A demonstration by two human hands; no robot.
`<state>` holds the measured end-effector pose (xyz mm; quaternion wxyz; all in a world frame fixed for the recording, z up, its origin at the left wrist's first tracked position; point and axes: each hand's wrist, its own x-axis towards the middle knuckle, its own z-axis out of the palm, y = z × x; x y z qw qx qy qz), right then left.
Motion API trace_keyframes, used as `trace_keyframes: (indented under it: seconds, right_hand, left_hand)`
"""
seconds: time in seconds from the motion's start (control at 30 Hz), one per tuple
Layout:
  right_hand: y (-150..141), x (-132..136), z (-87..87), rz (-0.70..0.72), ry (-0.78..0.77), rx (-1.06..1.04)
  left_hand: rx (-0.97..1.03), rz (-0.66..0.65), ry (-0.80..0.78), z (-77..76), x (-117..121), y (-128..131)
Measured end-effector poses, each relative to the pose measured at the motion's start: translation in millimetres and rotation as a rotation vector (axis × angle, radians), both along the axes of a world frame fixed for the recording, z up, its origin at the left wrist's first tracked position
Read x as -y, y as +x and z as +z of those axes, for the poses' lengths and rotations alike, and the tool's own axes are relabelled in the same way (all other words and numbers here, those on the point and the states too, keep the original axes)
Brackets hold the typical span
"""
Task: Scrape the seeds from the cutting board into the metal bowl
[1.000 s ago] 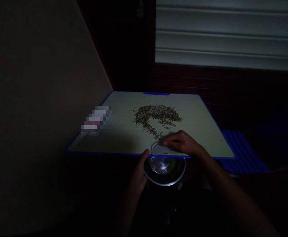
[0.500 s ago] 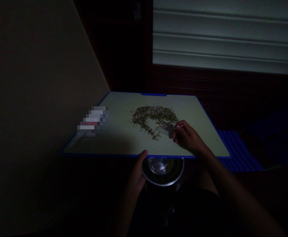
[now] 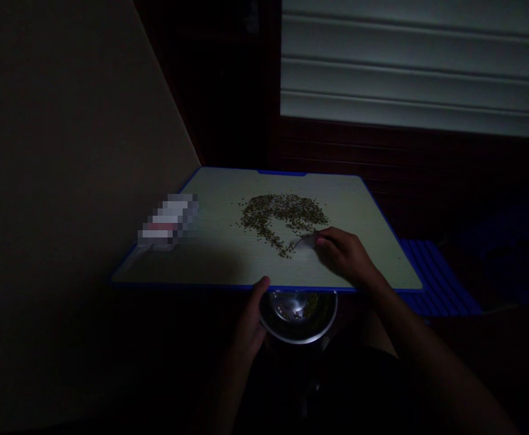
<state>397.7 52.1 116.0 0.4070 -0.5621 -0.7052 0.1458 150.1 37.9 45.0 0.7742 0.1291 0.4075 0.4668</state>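
Note:
My right hand is closed on a thin, translucent piece, its exact kind unclear in the dim light. The tip of that piece touches the tabletop beside the small brownish-green beans or seeds, which lie scattered in a curved patch. A pale board-like tabletop with a blue rim bears them. Below its near edge, my left hand grips the left side of a shiny metal bowl, thumb raised at the table edge. Some green beans or seeds show inside the bowl; the table hides its far part.
On the tabletop's left side lies a white item, blurred out by blocks. A wall rises at the left, and a pale slatted panel stands at the back. Blue striped cloth is at the right.
My right hand has shifted slightly down, and the translucent piece is now tilted lower, edge-on, nearer the lower tail of the patch. My left hand and the bowl stay nearly in place.

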Motion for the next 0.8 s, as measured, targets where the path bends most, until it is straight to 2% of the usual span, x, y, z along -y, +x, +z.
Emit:
trace_keyframes:
  seconds: [0.2, 0.4, 0.57, 0.8]
  right_hand:
    - [-0.4, 1.8, 0.6, 0.05, -0.003, 0.023]
    - [-1.5, 2.7, 2.2, 0.012, -0.002, 0.01]
    - [-2.2, 1.5, 2.5, -0.011, 0.018, 0.017]
    - [-1.8, -0.9, 0.9, 0.058, 0.006, 0.027]
  left_hand:
    - [0.013, -0.025, 0.01, 3.6, 0.6, 1.2]
    - [0.001, -0.015, -0.028, 9.4, 2.2, 1.0]
    - [0.001, -0.014, -0.054, 6.2, 0.3, 1.3]
    - [0.007, 0.002, -0.046, 1.6, -0.2, 2.5]
